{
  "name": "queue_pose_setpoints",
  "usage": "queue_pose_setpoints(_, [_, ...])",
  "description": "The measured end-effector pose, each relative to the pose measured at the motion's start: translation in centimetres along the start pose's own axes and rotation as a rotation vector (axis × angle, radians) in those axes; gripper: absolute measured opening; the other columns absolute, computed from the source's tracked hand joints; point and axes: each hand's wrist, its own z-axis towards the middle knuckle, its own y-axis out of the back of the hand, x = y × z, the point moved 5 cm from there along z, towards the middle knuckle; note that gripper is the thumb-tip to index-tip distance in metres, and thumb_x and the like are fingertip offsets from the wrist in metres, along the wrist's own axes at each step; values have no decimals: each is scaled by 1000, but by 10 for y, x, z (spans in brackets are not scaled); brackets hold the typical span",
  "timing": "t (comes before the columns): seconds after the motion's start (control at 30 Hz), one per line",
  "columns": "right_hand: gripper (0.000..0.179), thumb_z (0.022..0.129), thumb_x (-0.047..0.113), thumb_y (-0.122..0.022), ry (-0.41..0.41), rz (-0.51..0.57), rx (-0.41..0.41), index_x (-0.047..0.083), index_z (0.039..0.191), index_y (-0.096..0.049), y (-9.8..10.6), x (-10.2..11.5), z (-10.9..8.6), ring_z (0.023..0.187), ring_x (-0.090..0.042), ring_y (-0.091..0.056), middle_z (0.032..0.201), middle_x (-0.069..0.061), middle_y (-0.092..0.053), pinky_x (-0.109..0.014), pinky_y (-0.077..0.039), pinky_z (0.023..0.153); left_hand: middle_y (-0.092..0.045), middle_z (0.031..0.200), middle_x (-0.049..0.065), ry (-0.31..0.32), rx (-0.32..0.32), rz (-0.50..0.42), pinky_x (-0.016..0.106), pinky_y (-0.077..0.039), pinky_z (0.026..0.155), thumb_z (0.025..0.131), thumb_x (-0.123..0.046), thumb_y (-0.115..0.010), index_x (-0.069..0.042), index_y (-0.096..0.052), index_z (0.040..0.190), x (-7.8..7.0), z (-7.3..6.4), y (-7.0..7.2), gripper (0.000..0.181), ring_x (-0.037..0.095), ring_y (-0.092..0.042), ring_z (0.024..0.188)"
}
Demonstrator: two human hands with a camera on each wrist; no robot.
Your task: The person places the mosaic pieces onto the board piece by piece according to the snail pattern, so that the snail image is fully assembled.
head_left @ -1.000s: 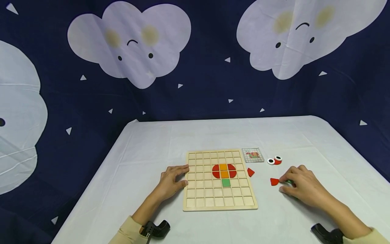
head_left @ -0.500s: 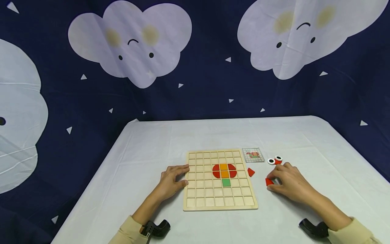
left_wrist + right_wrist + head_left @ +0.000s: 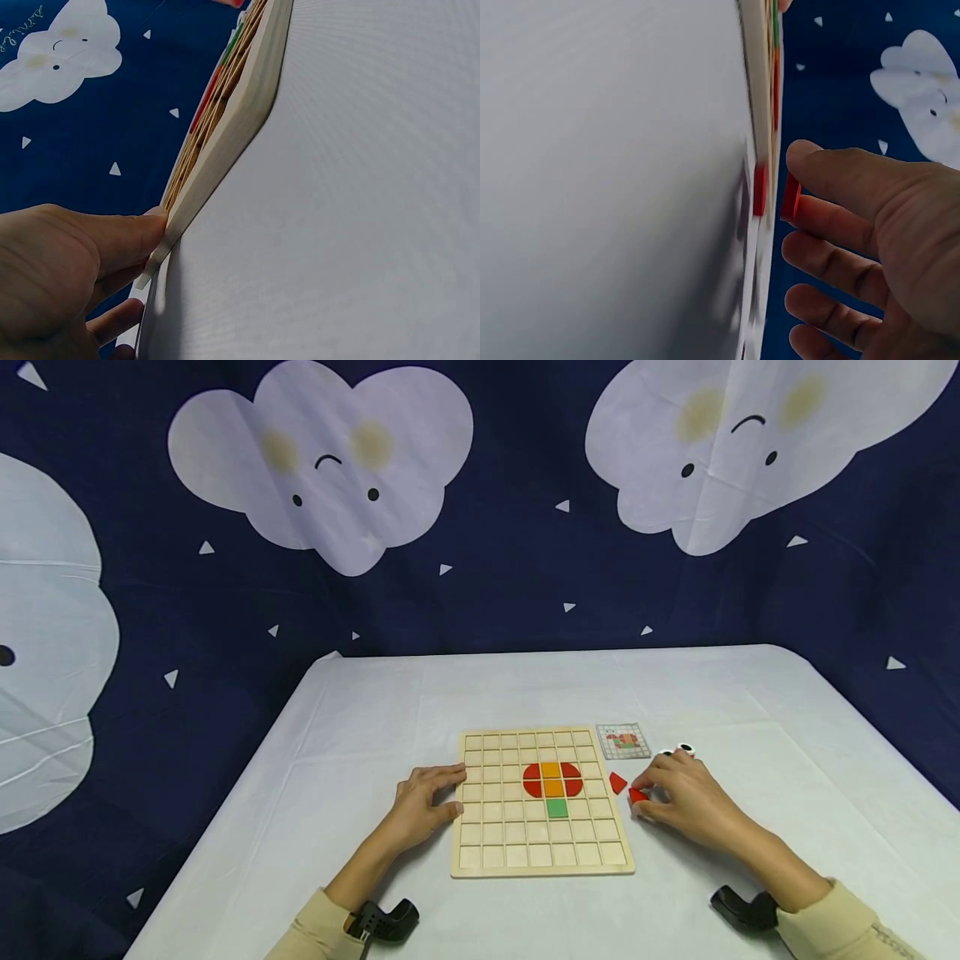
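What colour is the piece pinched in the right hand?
The piece is red; it shows best in the right wrist view.

You face a white-covered table (image 3: 375, 718); behind it hangs a navy curtain (image 3: 495, 631) printed with white clouds (image 3: 330, 489) and small pale triangles (image 3: 172, 678).

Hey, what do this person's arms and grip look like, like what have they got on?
Each grip is a bare, ungloved hand: the left grip and the right grip. The left sleeve and right sleeve are beige. A curved black wrist camera sits on each wrist, left and right. I can't make out clear markings.
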Motion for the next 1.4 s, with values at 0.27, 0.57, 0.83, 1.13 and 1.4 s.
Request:
queue_pose_setpoints(0.27, [19,69,30,-81,46,30,22,20,83,-72,-12,34,22,83,-12,-43,83,9,-59,-34,-36,76,-55,138,0,-34,-6,16,52,-21,100,81,-11,-70,-5,-60,126,0,1,0,46,27,-42,125])
queue_pose_setpoints(0.57, [22,70,34,-80,79,25,50,20,85,-73,-28,58,32,81,-10,-42,85,9,-61,-29,-34,73,-55,138,0,-27,-3,25,51,-21,99,82,-11,-70,-7,-61,126,1,2,0,45,27,-42,125])
queue_pose_setpoints(0.83, [19,67,32,-82,99,13,33,22,79,-71,-32,63,31,76,-8,-38,79,12,-59,-27,-31,70,-54,139,-1,-25,1,21,49,-22,100,82,-11,-70,-7,-60,126,1,1,0,46,27,-42,125])
queue_pose_setpoints(1.13, [21,68,34,-81,98,-9,47,22,81,-71,-34,63,30,78,-9,-39,81,12,-59,-28,-32,72,-55,138,-1,-22,-8,10,48,-22,99,81,-10,-71,-7,-61,126,1,0,0,46,26,-42,124])
queue_pose_setpoints(1.4, [24,66,35,-83,106,-34,25,21,81,-71,-32,62,28,78,-10,-41,81,11,-58,-30,-34,73,-54,138,-2,-21,-2,14,48,-22,99,81,-12,-71,-8,-60,126,1,0,0,46,26,-41,125])
